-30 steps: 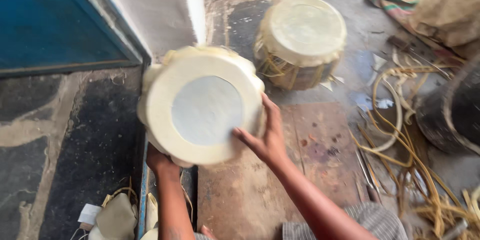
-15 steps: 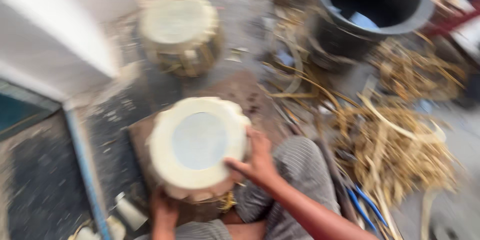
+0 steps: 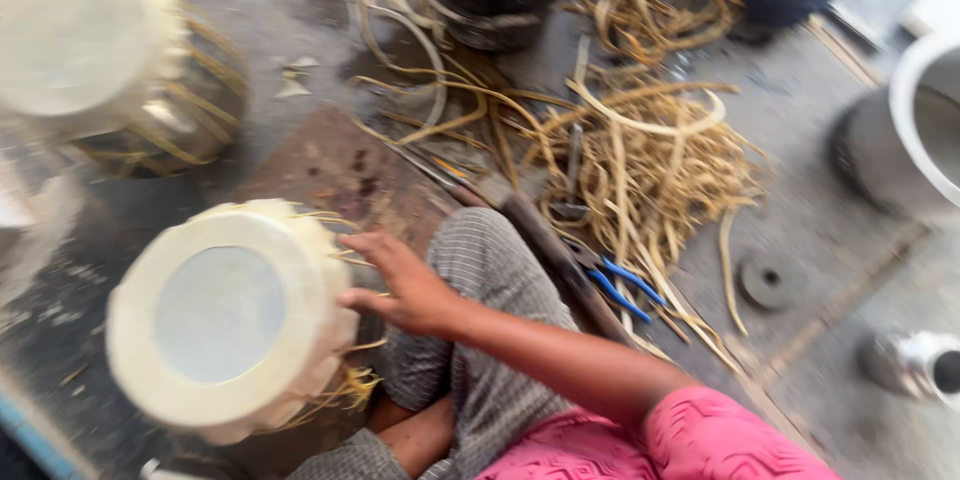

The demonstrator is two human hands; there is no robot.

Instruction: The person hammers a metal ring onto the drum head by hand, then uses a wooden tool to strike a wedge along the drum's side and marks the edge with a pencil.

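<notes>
right hand (image 3: 400, 285) | fingers spread, pressed on drum (image 3: 225, 320) side (drum lies left)

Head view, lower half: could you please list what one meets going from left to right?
Drum with a pale round head → right hand resting on its rim → blue-handled pliers → dark round disc → shiny metal cylinder.
</notes>
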